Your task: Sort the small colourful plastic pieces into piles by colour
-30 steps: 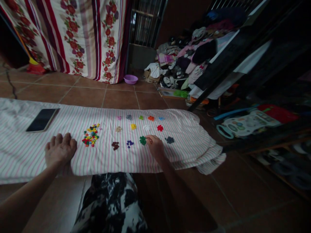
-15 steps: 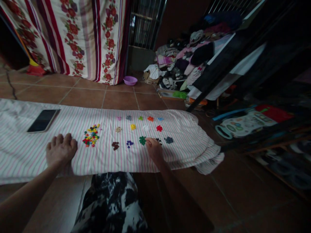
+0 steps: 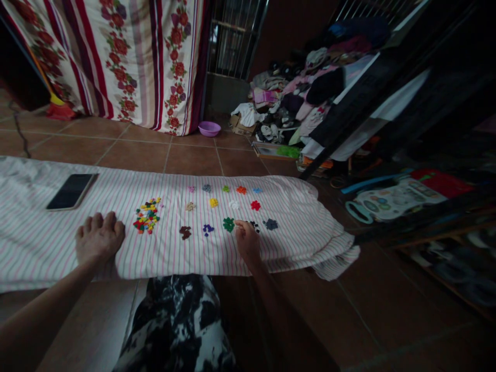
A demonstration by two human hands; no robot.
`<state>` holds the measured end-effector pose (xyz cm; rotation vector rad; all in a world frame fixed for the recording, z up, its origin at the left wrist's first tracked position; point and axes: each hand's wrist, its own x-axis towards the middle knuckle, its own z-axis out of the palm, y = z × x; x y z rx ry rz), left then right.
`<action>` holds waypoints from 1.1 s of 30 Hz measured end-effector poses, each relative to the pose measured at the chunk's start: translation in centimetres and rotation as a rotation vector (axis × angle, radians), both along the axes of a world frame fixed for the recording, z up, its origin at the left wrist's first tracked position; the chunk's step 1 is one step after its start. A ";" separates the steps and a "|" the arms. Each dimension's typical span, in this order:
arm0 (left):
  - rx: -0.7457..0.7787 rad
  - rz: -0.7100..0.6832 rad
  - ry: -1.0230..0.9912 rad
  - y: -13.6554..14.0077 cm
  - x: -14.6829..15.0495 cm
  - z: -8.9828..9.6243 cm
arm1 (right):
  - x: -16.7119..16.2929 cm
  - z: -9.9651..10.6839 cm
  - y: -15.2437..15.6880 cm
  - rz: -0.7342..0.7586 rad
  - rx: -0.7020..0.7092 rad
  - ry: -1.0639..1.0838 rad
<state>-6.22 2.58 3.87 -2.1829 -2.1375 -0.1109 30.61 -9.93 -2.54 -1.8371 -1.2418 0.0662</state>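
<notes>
My left hand [image 3: 99,238] lies palm down on the striped cloth, fingers spread, between a phone [image 3: 72,191] and a mixed heap of small coloured pieces [image 3: 146,217]. Just right of a pile of green pieces [image 3: 228,224] is my right hand [image 3: 248,241], its fingers closed together; anything between them is too small to make out. It partly covers a pile of black pieces [image 3: 254,226]. Dark grey pieces [image 3: 270,224] lie to its right, and dark blue [image 3: 208,229] and brown pieces [image 3: 185,232] to its left. Farther back are yellow [image 3: 214,203], white [image 3: 234,204] and red pieces [image 3: 255,205].
The striped cloth [image 3: 287,253] covers a long low surface. Along its far edge sit pink, grey, light green, orange [image 3: 241,190] and light blue piles. Beyond, on the tiled floor, are a purple basin [image 3: 210,129], a broom [image 3: 60,108] and heaped clothes [image 3: 298,93].
My right hand has drawn back slightly to the right from the green pieces. My left hand stays flat in place. The view has shifted a little.
</notes>
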 end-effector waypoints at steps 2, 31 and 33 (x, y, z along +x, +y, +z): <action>0.002 0.000 0.007 0.0 0.0 0.0 | 0.2 -0.2 0.1 -0.020 0.016 0.017; 0.056 0.010 -0.090 0.6 -0.6 -1.4 | 0.6 0.3 1.2 -0.025 0.004 0.088; 0.058 0.006 -0.089 0.7 -0.7 -1.5 | 0.5 0.8 1.2 -0.031 0.023 0.075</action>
